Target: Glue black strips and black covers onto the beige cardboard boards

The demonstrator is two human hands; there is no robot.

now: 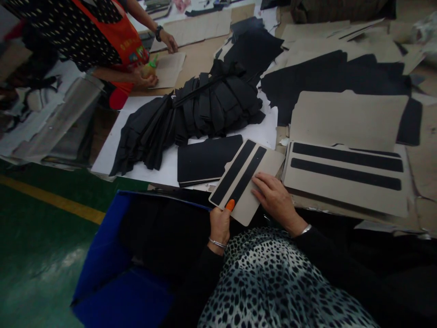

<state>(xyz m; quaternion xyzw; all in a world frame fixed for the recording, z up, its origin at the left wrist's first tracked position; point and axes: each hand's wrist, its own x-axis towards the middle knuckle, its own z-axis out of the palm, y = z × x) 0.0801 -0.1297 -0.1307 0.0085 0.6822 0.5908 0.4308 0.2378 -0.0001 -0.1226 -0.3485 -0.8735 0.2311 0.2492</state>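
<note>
A beige board panel [248, 207] with two black strips [233, 171] along it is tilted over the table's front edge. My left hand [220, 224] grips its lower left corner, the thumb on top in an orange finger cot [230, 205] and the other fingers hidden beneath. My right hand [276, 199] rests on the panel with fingers stretched out, the fingertips near the end of one strip. Just right of it lies a stack of similar beige panels [344, 193], the top one with two black strips. Behind the held panel is a stack of black panels [206, 157].
A heap of black strips [218, 105] lies mid-table, with black sheets [327, 77] and a beige panel [348, 118] farther right. Below the edge at left stands a blue bin [99, 259] with dark material. Across the table a person in an orange apron [119, 38] handles a beige board [170, 68].
</note>
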